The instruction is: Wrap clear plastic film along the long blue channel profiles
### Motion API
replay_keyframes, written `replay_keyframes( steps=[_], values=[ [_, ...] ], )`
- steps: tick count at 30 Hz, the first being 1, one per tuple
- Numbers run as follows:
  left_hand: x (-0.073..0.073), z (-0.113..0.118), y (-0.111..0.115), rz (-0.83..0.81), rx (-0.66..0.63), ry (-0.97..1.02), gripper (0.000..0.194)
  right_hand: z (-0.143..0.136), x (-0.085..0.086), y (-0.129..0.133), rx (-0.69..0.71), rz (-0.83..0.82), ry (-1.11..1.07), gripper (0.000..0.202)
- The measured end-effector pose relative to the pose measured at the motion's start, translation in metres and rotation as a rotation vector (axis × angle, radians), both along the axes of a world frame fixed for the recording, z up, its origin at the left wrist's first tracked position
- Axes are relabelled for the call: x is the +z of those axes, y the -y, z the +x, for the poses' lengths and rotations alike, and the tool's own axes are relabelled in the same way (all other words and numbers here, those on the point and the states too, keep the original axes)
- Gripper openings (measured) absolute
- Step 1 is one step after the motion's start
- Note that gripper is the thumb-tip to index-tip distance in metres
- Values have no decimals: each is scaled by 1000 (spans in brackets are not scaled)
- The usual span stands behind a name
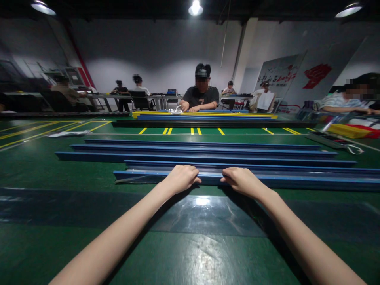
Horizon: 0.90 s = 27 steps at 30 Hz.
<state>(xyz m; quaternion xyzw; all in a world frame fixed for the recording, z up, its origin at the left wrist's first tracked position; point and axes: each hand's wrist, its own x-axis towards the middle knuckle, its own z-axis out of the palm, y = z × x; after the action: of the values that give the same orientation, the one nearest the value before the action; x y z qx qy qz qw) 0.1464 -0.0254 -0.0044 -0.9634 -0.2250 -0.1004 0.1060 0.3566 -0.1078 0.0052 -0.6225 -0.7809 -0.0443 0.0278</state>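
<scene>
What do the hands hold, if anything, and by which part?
The left hand and right hand hold the nearest blue channel by its near wall.

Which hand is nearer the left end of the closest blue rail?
Left. Left hand is on the blue rail, right of that end; right hand is on the same rail, farther along to the right.

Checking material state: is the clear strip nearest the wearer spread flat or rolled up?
Spread flat: the clear strip lies as one long band across the green table, with no coil showing.
</scene>
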Motion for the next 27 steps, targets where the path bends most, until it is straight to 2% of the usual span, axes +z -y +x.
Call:
replay_keyframes(
  steps=[5, 11, 15, 21, 27],
  values=[
    [2, -4, 0, -8, 5, -8, 27, -5, -3, 1, 17, 65, 20, 21],
    [4, -23, -7, -23, 16, -24, 28, -20, -10, -7, 18, 107, -8, 24],
    [7, -40, -13, -36, 65, -55, 28, -28, -13, -8, 21, 137, -35, 23],
    [12, -67, -16, -43, 165, -95, 24, -19, -11, -3, -36, 145, -72, 30],
    [18, -72, -10, -57, 246, -151, 17, -24, -12, -9, -31, 154, -36, 30]
  ],
)
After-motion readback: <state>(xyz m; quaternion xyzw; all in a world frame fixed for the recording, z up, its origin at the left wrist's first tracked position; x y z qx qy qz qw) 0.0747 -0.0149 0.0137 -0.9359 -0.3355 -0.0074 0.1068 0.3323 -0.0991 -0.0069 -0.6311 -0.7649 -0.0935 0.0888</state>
